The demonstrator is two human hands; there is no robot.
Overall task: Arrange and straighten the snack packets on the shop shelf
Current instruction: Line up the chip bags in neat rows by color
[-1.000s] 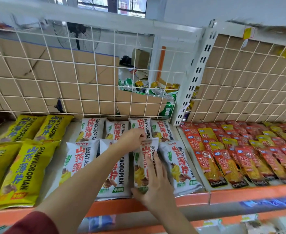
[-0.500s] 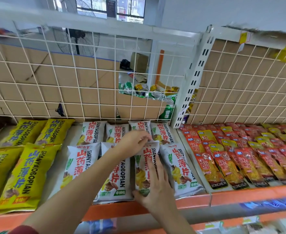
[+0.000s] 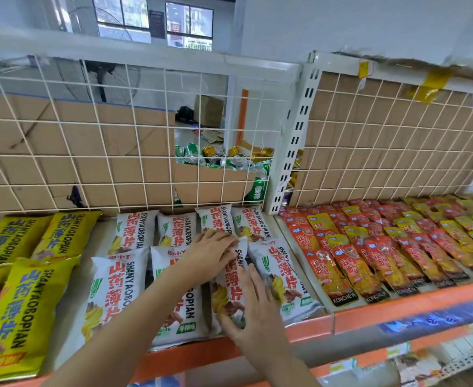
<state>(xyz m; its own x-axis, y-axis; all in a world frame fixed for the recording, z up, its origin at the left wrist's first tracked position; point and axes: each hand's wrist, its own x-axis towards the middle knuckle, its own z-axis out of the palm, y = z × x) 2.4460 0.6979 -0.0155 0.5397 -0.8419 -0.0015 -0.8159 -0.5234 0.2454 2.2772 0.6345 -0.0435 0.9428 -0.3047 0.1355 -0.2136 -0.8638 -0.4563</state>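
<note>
Snack packet, white with red lettering, lies in the front row of the shelf, squeezed between two like packets, one to its left and one to its right, and touching both along its sides. The left hand lies over its far end with the fingers close together; the thumb is hidden, so I cannot tell whether it pinches or only presses. The right hand rests flat on the near end, fingers spread wide and straight, thumb at the packet's lower left corner. A second row of white packets sits behind, against the wire grid backed with cardboard. Yellow packets fill the left part of the same shelf, and a narrow bare strip separates them from the white ones (the only free room on the shelf floor). Front packets reach the orange lip. Past the white upright post, red and orange sachets overlap in slanting rows on the next shelf. Drink cans show behind the grid.
</note>
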